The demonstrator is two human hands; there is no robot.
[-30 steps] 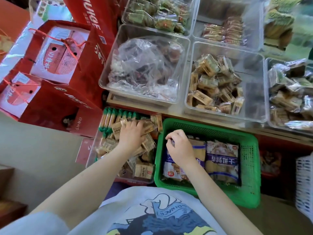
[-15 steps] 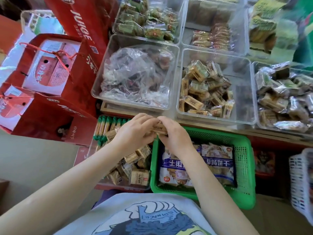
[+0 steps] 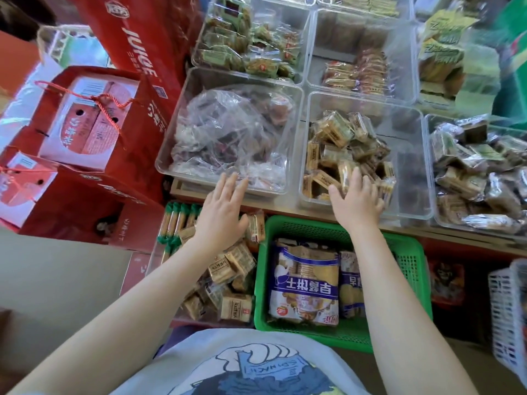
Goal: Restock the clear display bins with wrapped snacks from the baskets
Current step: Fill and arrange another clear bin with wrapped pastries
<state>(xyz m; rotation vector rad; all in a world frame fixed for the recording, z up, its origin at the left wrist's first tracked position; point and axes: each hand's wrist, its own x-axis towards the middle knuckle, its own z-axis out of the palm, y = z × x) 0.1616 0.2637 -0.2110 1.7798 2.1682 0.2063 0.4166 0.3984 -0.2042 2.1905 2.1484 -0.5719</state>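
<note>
Small tan wrapped snacks fill the left part of a clear display bin on the shelf. My right hand reaches over its front wall, with spread fingers lying on the snacks there. My left hand hovers flat, fingers straight, holding nothing. It is above a low clear tub of the same tan snacks, with its fingertips near the front of the neighbouring bin. A green basket below my right arm holds large blue biscuit packs.
The neighbouring bin holds a crumpled plastic bag of snacks. More clear bins stand behind and at the right. Red gift bags crowd the left side. A white basket sits low at the right edge.
Both hands met over the baskets holding tan snacks. The right hand has since moved up into the tan-snack bin, and the left hand has come away with nothing in it.
</note>
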